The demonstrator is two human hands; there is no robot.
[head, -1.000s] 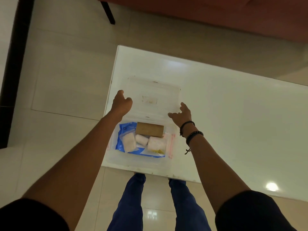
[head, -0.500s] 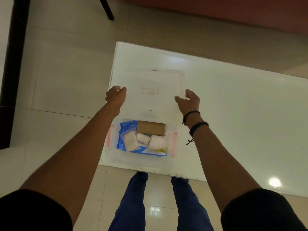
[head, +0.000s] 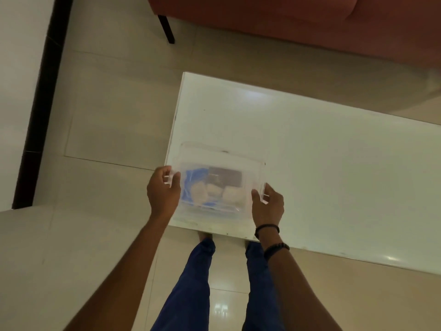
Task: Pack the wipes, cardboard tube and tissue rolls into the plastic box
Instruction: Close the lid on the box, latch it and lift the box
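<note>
- Head view is looking down at a white table (head: 334, 163) standing on a tiled floor (head: 107, 115).
- Left hand (head: 163, 189) is gripping the left edge of the clear lid (head: 222, 158), fingers curled over the rim.
- Plastic box (head: 214, 213) is sitting at the table's near left corner, with the lid lying over it.
- Blue wipes pack (head: 189, 177) is showing through the lid at the left of the box.
- Brown cardboard tube (head: 225, 175) is lying toward the far side.
- Three white tissue rolls (head: 216, 191) are lying in a row nearer the person.
- Right hand (head: 268, 206) is pinching the lid's right edge between thumb and fingers.
- Red sofa (head: 286, 20) is standing beyond the table.
</note>
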